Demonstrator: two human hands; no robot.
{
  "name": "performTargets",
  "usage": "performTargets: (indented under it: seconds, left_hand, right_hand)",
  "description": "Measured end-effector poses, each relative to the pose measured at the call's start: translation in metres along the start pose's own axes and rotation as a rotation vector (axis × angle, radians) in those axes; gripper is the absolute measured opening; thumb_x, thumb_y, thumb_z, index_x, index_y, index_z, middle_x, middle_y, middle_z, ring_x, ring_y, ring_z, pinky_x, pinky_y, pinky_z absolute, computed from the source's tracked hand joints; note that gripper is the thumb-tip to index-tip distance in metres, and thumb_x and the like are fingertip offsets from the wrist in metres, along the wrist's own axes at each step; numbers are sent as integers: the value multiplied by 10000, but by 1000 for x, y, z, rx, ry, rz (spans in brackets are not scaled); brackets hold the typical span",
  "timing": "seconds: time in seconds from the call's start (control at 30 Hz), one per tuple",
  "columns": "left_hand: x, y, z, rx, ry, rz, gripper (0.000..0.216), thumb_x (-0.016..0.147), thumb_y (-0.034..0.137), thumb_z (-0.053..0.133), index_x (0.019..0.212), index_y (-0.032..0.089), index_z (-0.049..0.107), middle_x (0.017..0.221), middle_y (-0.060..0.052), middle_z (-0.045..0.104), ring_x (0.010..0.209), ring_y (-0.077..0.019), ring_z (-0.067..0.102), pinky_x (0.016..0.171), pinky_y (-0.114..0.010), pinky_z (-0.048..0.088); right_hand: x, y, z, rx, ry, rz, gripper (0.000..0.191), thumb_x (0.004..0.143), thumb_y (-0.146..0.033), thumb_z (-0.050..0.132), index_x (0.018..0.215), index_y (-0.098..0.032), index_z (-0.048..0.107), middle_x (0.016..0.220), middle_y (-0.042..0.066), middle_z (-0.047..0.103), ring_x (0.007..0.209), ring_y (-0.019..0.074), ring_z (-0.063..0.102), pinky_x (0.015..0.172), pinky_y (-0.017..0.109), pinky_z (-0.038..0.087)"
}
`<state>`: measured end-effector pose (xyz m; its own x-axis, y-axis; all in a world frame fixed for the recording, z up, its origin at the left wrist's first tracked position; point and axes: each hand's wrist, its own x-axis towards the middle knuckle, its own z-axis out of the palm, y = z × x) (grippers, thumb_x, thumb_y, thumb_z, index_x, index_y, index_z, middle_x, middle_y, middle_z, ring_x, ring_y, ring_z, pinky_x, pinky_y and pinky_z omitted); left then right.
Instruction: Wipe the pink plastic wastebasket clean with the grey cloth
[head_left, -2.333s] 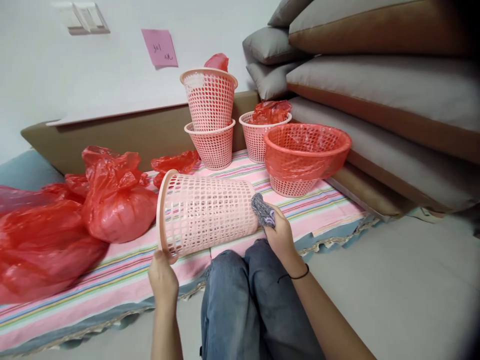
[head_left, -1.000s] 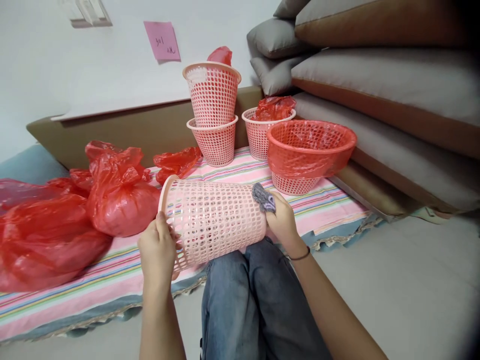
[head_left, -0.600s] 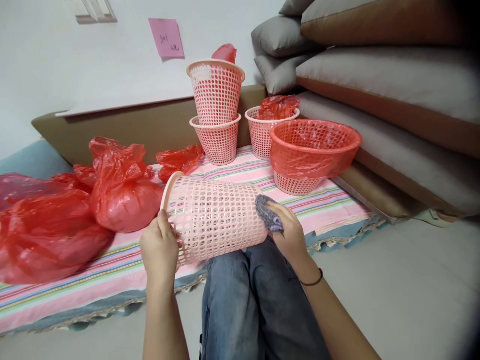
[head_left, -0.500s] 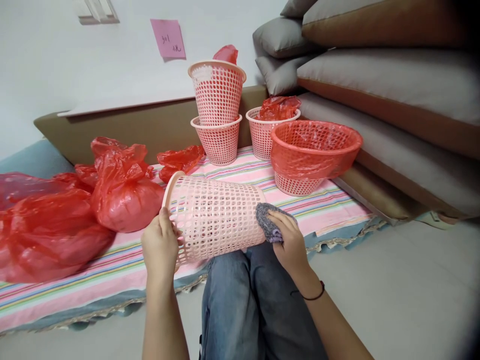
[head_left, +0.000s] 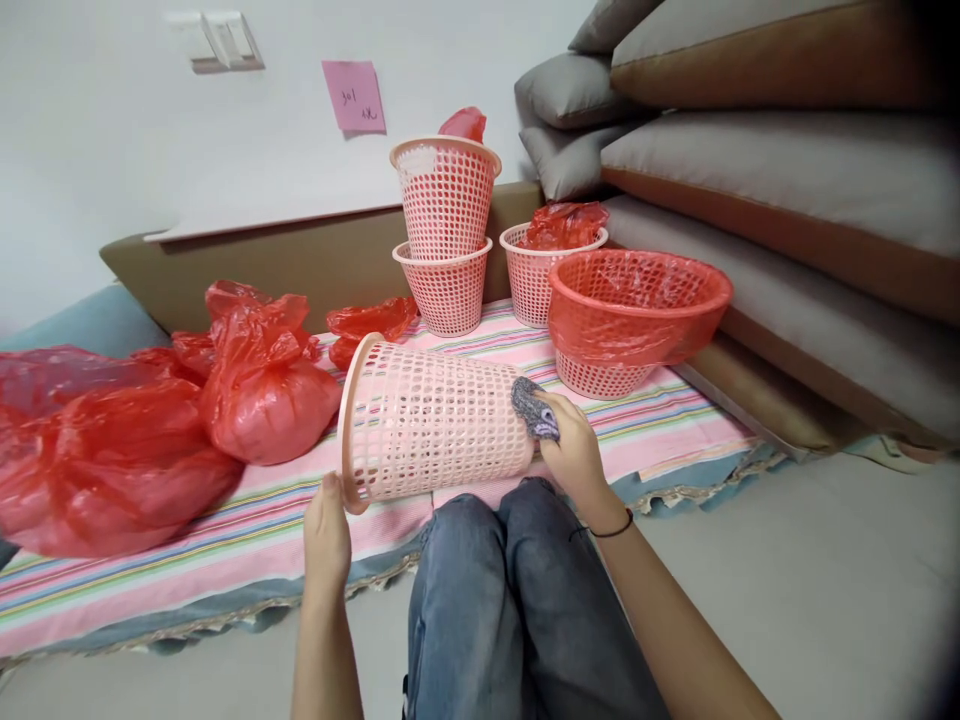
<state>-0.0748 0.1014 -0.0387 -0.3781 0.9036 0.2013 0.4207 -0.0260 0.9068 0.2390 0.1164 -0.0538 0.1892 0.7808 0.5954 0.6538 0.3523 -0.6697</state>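
A pale pink plastic mesh basket point(head_left: 435, 430) lies on its side above my knees, its open rim toward the left. My left hand point(head_left: 327, 535) holds the lower edge of that rim. My right hand point(head_left: 574, 450) presses a grey cloth point(head_left: 534, 408) against the basket's base end on the right. My jeans-clad legs point(head_left: 517, 600) are below the basket.
A striped pink mat point(head_left: 225, 540) covers the floor. Red plastic bags point(head_left: 247, 380) lie at the left. Stacked pink baskets point(head_left: 446, 230), one basket with a red bag point(head_left: 551, 255) and a red-lined basket point(head_left: 637, 310) stand behind. Grey cushions point(head_left: 750, 180) rise at the right.
My left hand has slid from the rim's side down to its lower edge. My right hand has rubbed the cloth around the base end. The basket's rim has tilted up a little.
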Motion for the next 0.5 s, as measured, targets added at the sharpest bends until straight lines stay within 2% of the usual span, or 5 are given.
performTargets:
  seconds: [0.1,0.23,0.37,0.5]
  left_hand:
    - [-5,-18,14,-77,59,-14,730,739,822,346,764,165,664,811,-118,707,827,-280,657,796,-394,523]
    - [-9,-21,27,-104,143,-14,665,718,809,364,689,190,606,728,-93,676,761,-264,640,704,-373,526]
    - [-14,-7,27,-139,141,-42,594,775,748,386,670,193,571,645,-44,616,646,-202,596,617,-316,497]
    - [-16,26,19,-216,62,-170,570,752,736,482,709,176,581,599,-5,559,569,-153,540,541,-265,440]
  right_hand:
    - [15,6,2,17,-12,13,544,650,-36,455,1152,-147,635,1194,134,656,1142,292,582,1033,466,438]
    - [20,12,1,45,-17,22,521,661,-42,454,1137,-155,636,1185,132,661,1131,278,596,1023,455,445]
    - [18,11,-6,74,-26,34,495,675,-44,444,1113,-165,639,1156,115,675,1099,257,612,992,430,465]
    - [22,10,-15,83,-49,45,435,699,-61,462,1071,-172,657,1109,102,694,1044,257,630,942,422,487]
